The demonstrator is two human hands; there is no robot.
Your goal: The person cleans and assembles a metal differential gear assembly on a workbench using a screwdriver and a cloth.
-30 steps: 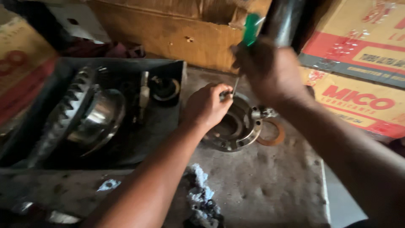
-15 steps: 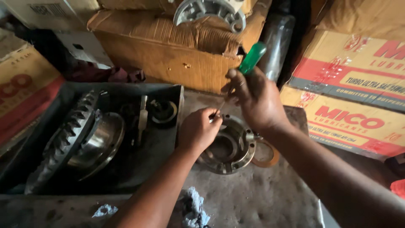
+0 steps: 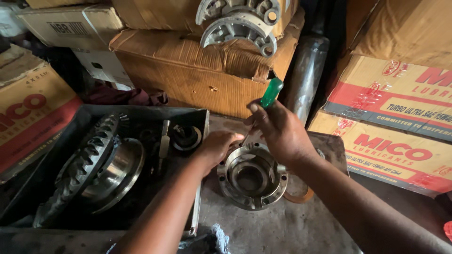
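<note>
Right grip (image 3: pixel 278 129) holds the screwdriver (image 3: pixel 269 96) just behind the round housing (image 3: pixel 252 178) on the surface (image 3: pixel 278 226); left grip (image 3: pixel 217 146) rests on its left rim. Farther left, the ring gear (image 3: pixel 87 167) lies in a tray (image 3: pixel 200 141); boxes (image 3: pixel 197 70) stand behind.

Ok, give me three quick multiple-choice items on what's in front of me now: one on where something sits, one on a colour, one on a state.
1. Where is the large ring gear?
A. In the dark tray on the left
B. On the cardboard box
C. Under the right hand

2. What colour is the screwdriver handle?
A. Red
B. Green
C. Yellow

3. How is the round metal housing placed?
A. Lifted in both hands
B. Hanging from a hook
C. Resting on the bench, bore facing up

Answers: 1 A, the toothed gear lies inside the tray. 2 B, green shows above the right hand. 3 C, it sits flat, left hand on its rim.
</note>
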